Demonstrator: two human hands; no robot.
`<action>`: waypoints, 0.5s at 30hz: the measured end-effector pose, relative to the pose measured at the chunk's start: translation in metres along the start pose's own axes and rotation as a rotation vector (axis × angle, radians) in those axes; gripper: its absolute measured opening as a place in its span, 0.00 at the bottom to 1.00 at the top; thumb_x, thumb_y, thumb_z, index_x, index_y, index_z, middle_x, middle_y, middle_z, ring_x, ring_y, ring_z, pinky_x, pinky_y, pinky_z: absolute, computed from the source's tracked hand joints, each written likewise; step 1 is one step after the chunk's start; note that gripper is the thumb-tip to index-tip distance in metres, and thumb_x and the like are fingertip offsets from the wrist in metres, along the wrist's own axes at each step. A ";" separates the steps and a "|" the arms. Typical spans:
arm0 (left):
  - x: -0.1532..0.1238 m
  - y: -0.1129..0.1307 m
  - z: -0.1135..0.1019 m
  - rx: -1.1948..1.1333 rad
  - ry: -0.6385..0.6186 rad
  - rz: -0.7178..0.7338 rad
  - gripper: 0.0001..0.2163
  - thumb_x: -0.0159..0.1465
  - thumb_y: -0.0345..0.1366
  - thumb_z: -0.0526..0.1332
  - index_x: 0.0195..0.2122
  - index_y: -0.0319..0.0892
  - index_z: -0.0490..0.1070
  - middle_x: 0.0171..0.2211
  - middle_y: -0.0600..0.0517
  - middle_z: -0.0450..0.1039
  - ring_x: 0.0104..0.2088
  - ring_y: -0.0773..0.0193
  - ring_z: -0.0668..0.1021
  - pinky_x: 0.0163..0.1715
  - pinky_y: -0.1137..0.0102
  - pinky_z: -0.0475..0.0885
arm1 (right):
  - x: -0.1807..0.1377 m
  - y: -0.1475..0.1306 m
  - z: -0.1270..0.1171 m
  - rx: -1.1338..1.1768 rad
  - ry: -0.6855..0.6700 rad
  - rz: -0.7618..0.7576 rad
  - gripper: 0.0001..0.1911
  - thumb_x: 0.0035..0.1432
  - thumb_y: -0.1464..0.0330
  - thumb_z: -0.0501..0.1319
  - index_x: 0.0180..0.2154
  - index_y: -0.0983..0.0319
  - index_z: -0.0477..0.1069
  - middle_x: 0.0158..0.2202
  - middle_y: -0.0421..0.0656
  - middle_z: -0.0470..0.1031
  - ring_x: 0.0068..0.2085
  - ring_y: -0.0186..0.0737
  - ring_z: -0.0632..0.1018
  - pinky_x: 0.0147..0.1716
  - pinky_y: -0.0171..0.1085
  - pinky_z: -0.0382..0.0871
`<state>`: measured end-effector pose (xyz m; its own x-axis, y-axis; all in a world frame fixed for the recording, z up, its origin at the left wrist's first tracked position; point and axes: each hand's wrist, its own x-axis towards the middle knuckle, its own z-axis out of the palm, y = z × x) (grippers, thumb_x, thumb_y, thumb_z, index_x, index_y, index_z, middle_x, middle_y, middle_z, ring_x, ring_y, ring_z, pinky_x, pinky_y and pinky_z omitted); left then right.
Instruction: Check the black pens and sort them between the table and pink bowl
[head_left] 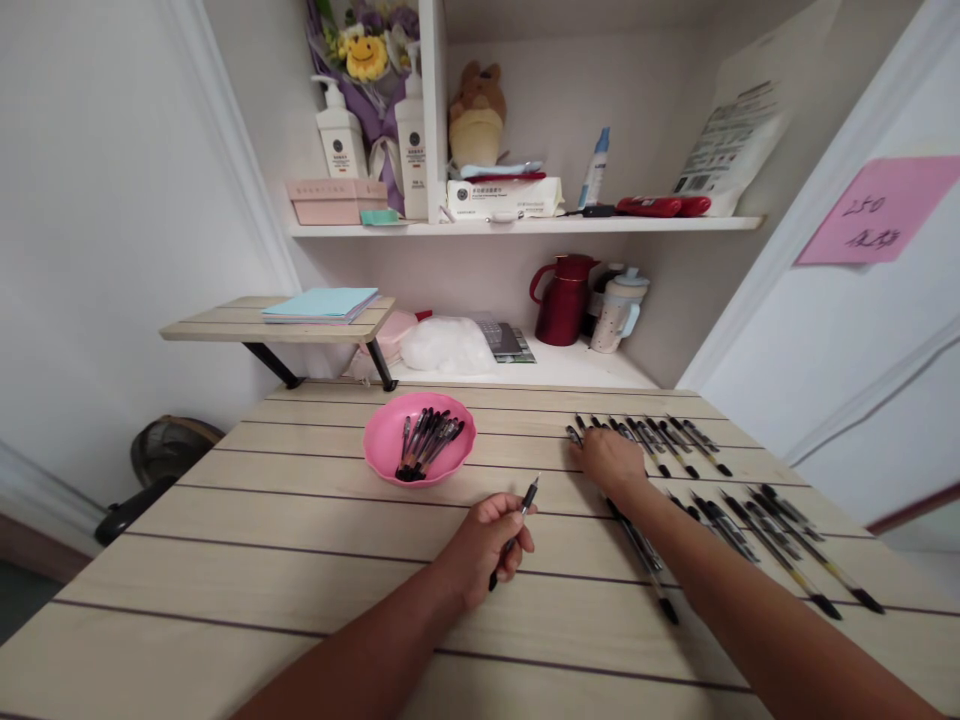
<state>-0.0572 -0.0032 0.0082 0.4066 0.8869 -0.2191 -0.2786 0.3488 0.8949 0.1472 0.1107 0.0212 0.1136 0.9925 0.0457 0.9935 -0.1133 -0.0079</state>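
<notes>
My left hand [491, 545] is closed around an uncapped black pen [530, 494], its tip slanting up and away from me. To the right, my right hand [611, 460] reaches over the far row of pens [660, 447]. Its fingers pinch at a small clear and dark pen cap [574, 435], partly hidden by the hand. Clear caps [705, 434] lie beside the pens in that row. A nearer row of uncapped pens [780, 550] and caps is partly covered by my right forearm. Left of my hands, a pink bowl [379, 455] holds a bunch of capped pens [427, 440].
The slatted wooden table [300, 560] carries a small raised shelf [217, 320] with blue paper [322, 303]. Behind stand a red jug [564, 305], a cup [619, 312] and a white plastic bag [450, 345]. A white shelf [600, 225] above holds bottles, boxes and a plush toy.
</notes>
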 end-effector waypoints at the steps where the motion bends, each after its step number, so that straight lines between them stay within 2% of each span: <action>1: 0.000 0.000 0.000 0.000 -0.004 0.001 0.11 0.55 0.38 0.57 0.38 0.38 0.63 0.22 0.57 0.66 0.11 0.79 0.58 0.11 0.78 0.47 | 0.000 0.000 0.000 0.001 0.000 0.001 0.20 0.54 0.61 0.51 0.37 0.68 0.72 0.40 0.57 0.74 0.40 0.51 0.75 0.36 0.42 0.65; 15: 0.000 0.000 0.000 -0.022 0.009 0.001 0.11 0.55 0.38 0.58 0.38 0.38 0.64 0.22 0.57 0.66 0.10 0.79 0.59 0.10 0.79 0.47 | -0.002 -0.002 -0.008 0.006 -0.001 0.017 0.20 0.54 0.59 0.51 0.37 0.68 0.72 0.39 0.56 0.74 0.41 0.51 0.75 0.37 0.42 0.65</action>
<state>-0.0572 -0.0034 0.0086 0.3982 0.8901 -0.2218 -0.2982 0.3543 0.8863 0.1454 0.1089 0.0294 0.1302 0.9905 0.0447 0.9915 -0.1297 -0.0143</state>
